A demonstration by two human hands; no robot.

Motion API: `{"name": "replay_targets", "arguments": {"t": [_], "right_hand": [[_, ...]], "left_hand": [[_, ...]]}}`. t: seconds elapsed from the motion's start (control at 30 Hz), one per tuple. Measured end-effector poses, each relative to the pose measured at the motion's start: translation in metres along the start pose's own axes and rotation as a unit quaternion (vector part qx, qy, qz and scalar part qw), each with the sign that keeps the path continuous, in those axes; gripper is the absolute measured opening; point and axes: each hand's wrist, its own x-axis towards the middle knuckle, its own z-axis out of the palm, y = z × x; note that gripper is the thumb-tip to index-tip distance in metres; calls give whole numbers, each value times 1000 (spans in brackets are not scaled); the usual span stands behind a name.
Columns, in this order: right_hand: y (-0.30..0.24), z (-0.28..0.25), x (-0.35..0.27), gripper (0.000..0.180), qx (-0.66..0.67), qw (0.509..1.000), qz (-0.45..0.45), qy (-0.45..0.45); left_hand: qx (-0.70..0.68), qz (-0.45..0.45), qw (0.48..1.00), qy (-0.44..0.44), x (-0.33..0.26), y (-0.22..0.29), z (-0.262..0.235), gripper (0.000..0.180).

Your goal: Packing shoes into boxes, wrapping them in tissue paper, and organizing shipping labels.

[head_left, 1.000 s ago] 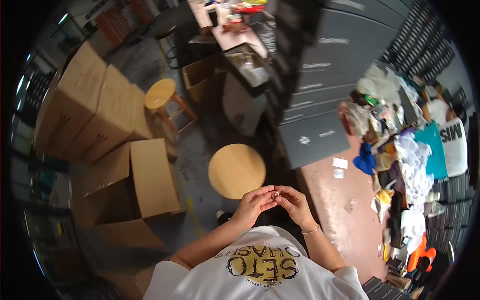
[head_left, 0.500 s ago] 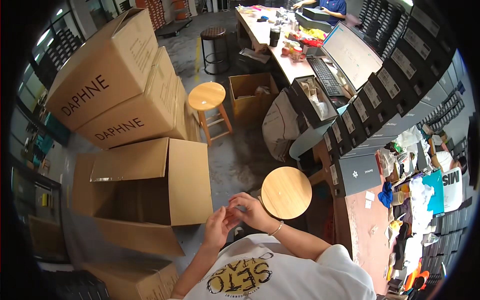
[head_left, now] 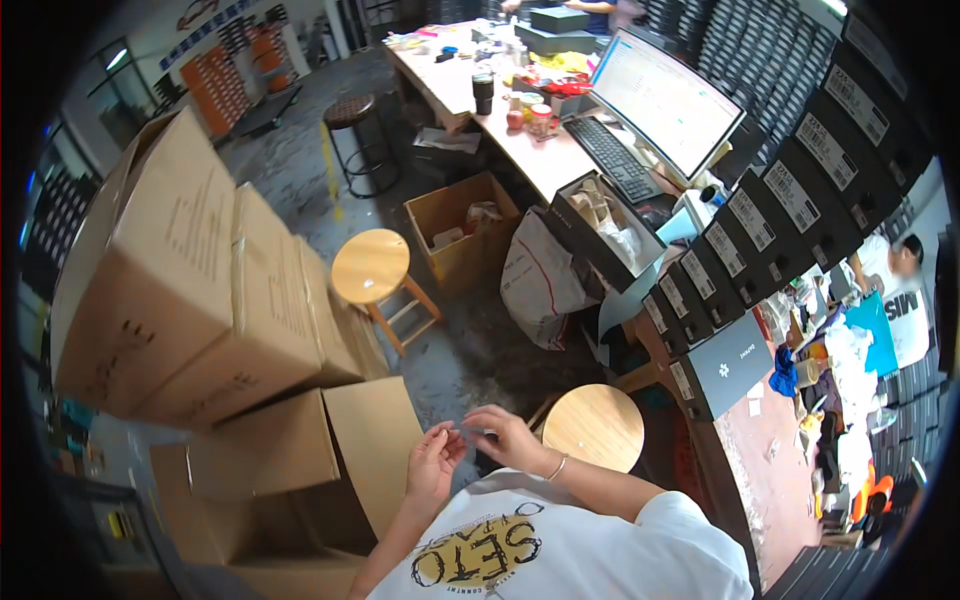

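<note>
My left hand (head_left: 433, 462) and my right hand (head_left: 503, 438) are raised close together in front of my chest. Their fingertips pinch a small thin pale piece (head_left: 466, 430) that stretches between them; what it is cannot be told. A bracelet sits on my right wrist. An open cardboard box (head_left: 300, 455) stands just left of my hands, and a round wooden stool (head_left: 592, 427) is just to their right.
Big stacked cardboard boxes (head_left: 190, 290) fill the left. A second wooden stool (head_left: 372, 268) and an open box with items (head_left: 462, 225) stand ahead. The desk (head_left: 520, 140) carries a monitor, keyboard and clutter. Dark shoeboxes (head_left: 760, 230) line the right, and another person (head_left: 905, 290) is at the far right.
The view has swung further toward the desk and monitor. My hands stay together in front of me, now slightly apart with the thin piece between the fingertips.
</note>
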Motion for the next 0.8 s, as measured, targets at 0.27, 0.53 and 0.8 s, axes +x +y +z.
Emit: {"name": "replay_targets", "arguments": {"t": [0.27,0.53,0.8], "right_hand": [[28,-63,97,18,13,985,148,85],[64,-95,164,15,-13,949,202,244],[106,-194,197,15,-67,869,224,437]], "left_hand": [[120,-28,992,17,118,85,0,17],[241,-103,961,-90,242,136,37,21],[339,-84,890,-292,361,173,162,19]]}}
